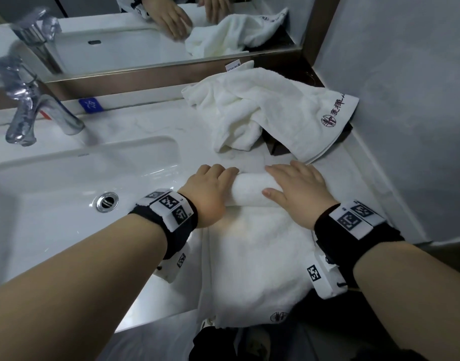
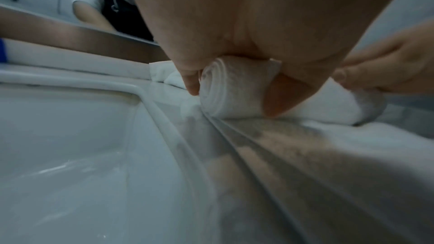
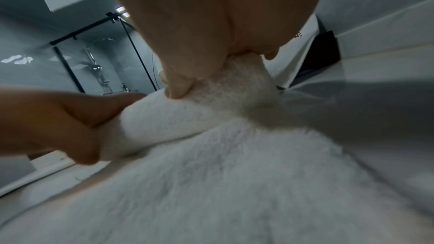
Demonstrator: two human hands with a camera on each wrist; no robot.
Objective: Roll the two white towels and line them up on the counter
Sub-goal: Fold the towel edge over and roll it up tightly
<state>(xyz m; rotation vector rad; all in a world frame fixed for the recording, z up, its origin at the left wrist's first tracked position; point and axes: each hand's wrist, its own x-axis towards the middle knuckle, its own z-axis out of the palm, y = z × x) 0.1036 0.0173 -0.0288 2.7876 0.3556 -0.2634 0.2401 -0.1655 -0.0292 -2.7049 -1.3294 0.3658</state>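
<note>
White terry: the towel (image 1: 252, 246) lay flat on the counter (image 1: 145, 126) just right of the sink (image 1: 80, 183), its far end wound into a short roll (image 1: 247, 187); the near end hung over the counter's front edge.
Left hand (image 1: 210, 190): set on the roll's left end, fingers curled over the top and thumb tucked against the near side, clamped on the roll.
Right hand (image 1: 299, 188): laid on the roll's right end, fingers close together and nearly straight over the top, thumb spread onto the near side; it pressed rather than gripped.
Roll end: the left wrist view showed neat, tight spiral layers, flush at that end.
Step in hand (judgement): first towel being rolled, only a small part wound, most of it flat.
Doing it well (judgement): both hands should press evenly and keep both ends square, so the roll does not cone.
Second towel (image 1: 270, 113): crumpled at the back right, partly over a dark object (image 1: 275, 144), not yet rolled.
Edges: the towel's left hem ran close along the sink rim; the wall (image 1: 406, 100) stood close on the right.
Open room: bare counter lay between roll and second towel; the faucet (image 1: 36, 118) stood well apart at left.
Risk (judgement): the overhanging end could drag the flat part askew.
</note>
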